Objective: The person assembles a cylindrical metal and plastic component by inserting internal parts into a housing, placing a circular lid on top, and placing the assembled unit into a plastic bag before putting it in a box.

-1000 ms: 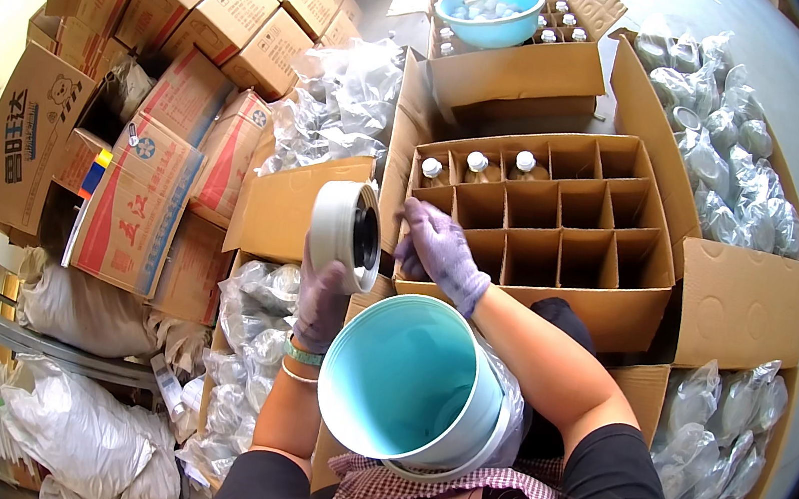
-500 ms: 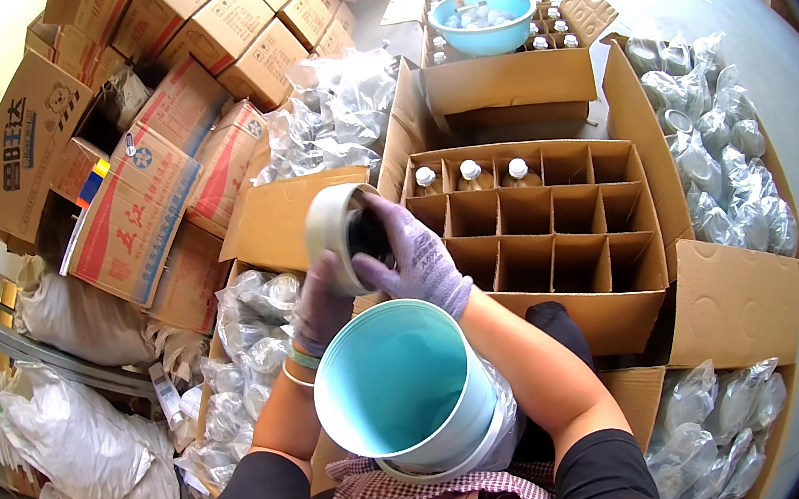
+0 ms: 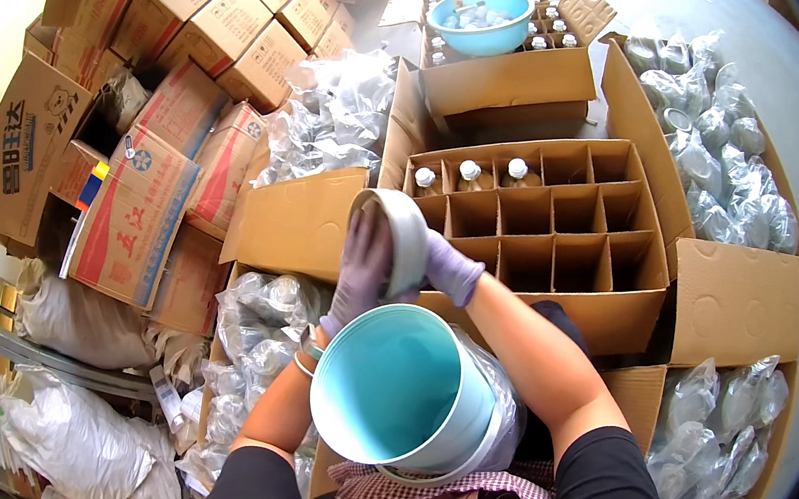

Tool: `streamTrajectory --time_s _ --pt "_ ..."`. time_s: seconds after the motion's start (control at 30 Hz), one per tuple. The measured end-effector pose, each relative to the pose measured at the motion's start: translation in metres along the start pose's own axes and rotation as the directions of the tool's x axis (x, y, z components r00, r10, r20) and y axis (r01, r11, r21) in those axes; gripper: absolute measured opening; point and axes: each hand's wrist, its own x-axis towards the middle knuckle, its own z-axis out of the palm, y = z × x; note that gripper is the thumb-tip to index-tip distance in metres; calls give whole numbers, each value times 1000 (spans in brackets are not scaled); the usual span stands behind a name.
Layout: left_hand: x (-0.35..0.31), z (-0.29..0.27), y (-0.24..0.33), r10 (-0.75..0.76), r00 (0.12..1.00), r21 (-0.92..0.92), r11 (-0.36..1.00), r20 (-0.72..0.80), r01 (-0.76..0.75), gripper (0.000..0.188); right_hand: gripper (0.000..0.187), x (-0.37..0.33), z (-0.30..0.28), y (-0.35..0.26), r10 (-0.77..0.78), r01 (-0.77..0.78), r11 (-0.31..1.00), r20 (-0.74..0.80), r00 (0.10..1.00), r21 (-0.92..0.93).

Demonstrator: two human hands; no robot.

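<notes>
Both my hands wear pale purple gloves and hold a round, pale grey hollow thing [image 3: 409,241] with a thick rim, tipped on its side. Its exact kind is unclear: a shallow bowl or a wide ring. My left hand [image 3: 363,270] lies with its fingers along the hollow face. My right hand [image 3: 452,269] grips the far side, its fingertips hidden behind the rim. Below them, between my forearms, a light blue bucket [image 3: 382,379] tilts with its mouth upward; its inside looks bare where visible. Beyond my right hand stands a divided carton [image 3: 555,295] with 3 white-capped bottles [image 3: 471,172] in its back row.
A light blue basin [image 3: 480,23] with small clear items rests on a carton of bottles at the back. Bagged clear bottles [image 3: 727,141] fill cartons at right, more [image 3: 331,119] at left. Stacked cardboard boxes [image 3: 189,5] stand far left; white sacks [image 3: 82,440] lie near left.
The round thing has shifted right and turned its hollow side toward my left hand. My left hand has risen onto that face; my right hand has moved behind the rim.
</notes>
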Motion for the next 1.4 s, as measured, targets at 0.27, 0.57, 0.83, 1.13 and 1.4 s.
streamTrajectory --time_s 0.27,0.57,0.83,1.13,1.4 --pt "-12 31 14 94 986 155 985 -138 -72 72 56 -15 31 -21 -584 313 293 90 807 -903" --pt "-14 23 27 53 997 10 999 -53 -53 73 51 -5 11 -2 -477 361 584 53 877 -727" --pt "-3 30 3 368 911 820 452 187 -351 101 45 0 4 27 71 -88 919 56 996 384" --pt "-9 20 41 -305 950 -409 877 -68 253 52 60 -18 23 -3 -701 491 241 200 684 -837" --pt "-6 43 24 384 921 744 599 58 -297 105 36 -4 30 50 -519 512 855 -171 838 -84"
